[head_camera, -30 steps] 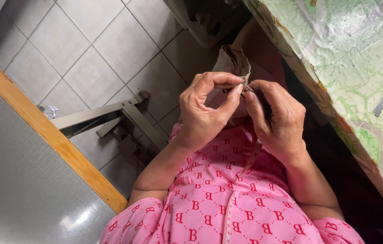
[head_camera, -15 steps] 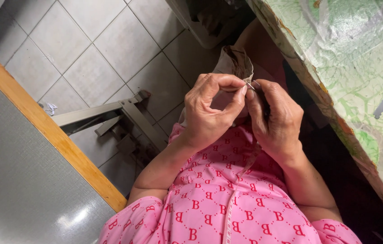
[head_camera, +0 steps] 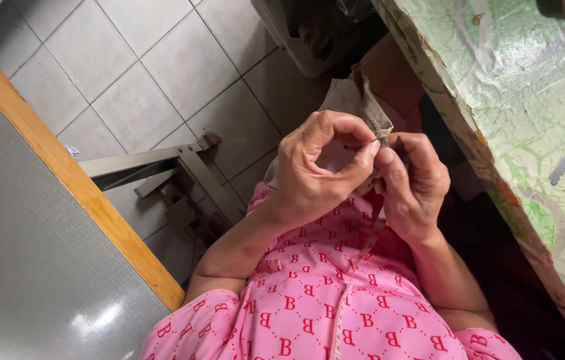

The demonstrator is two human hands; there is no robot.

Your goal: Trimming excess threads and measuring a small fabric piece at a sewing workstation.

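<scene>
- Two hands meet at one pinch point: left hand (head_camera: 316, 177) and right hand (head_camera: 412, 183), fingertips touching, both closed tight on the toothed edge of a beige fabric piece (head_camera: 352, 100).
- We read the left thumb and forefinger as curled into a ring around that edge; the right thumb presses in from the other side.
- The fabric rises above the grip and flops away from us, held in the air over the lap; its far end is hidden.
- A thin pale strip (head_camera: 356, 267) hangs below the grip, down across the pink patterned garment (head_camera: 309, 313). We cannot tell if it joins the fabric.
- Step in hand, as we judge it: fine fingertip work on the fabric's edge, right at the pinch.
- Any next move there calls for a steady left hold and small right-finger motion.
- Left of the grip: tiled floor (head_camera: 182, 60), metal frame (head_camera: 162, 163), grey table with wooden edge (head_camera: 76, 187). Right of the grip: green patterned tabletop (head_camera: 536, 100).
</scene>
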